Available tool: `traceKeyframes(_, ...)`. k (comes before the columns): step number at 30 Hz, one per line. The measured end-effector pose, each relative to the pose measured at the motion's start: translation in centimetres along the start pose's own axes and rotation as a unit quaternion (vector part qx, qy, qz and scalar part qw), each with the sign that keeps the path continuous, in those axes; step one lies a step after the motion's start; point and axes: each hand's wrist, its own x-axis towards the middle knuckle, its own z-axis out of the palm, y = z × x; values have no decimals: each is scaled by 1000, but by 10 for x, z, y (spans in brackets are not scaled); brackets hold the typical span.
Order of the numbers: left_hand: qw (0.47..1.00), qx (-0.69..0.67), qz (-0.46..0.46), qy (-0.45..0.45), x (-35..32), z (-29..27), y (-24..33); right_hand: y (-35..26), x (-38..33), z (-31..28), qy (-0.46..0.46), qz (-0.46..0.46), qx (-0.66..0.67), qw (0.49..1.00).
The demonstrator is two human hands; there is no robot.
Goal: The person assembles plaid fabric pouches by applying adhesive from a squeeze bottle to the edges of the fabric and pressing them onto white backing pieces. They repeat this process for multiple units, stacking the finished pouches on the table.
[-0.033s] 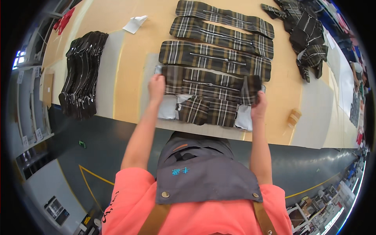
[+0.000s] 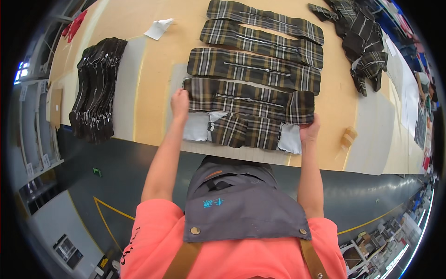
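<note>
A dark plaid fabric strip with a zipper [image 2: 232, 98] lies spread across the table in front of me. Its left end is pinched by my left hand [image 2: 180, 103], fingers closed at the edge. At the lower right corner of the same strip, my right hand [image 2: 310, 130] grips the fabric, with some fingers hidden beneath it. Partly under the strip, on the near side, is another plaid piece [image 2: 231, 132] flanked by pale grey-white lining [image 2: 196, 127]. Beyond my hands, several similar zippered plaid strips [image 2: 254, 65] lie in rows.
A thick stack of dark zippered pieces [image 2: 96, 88] sits on the table's left side. Crumpled plaid pieces [image 2: 364, 42] are heaped at the far right. A white scrap [image 2: 158, 29] lies far left of centre, and a tape roll [image 2: 348, 137] sits near the front edge.
The strip's two ends, lifted and curled inward before, now lie flatter and stretched outward. My left hand has moved slightly left and my right hand slightly right and nearer.
</note>
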Motion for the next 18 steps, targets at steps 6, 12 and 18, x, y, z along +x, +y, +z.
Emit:
traceKeyframes(6, 992, -121, -16, -36, 10, 9, -19, -24, 3, 11, 50, -57, -259, 963)
traceKeyframes(12, 974, 154, 144, 80, 21, -1, -31, -15, 28, -47, 103, -239, -567, 782)
traceKeyframes(18, 930, 159, 330, 26, -78, 25, 10, 30, -48, 29, -25, -369, -690, 623)
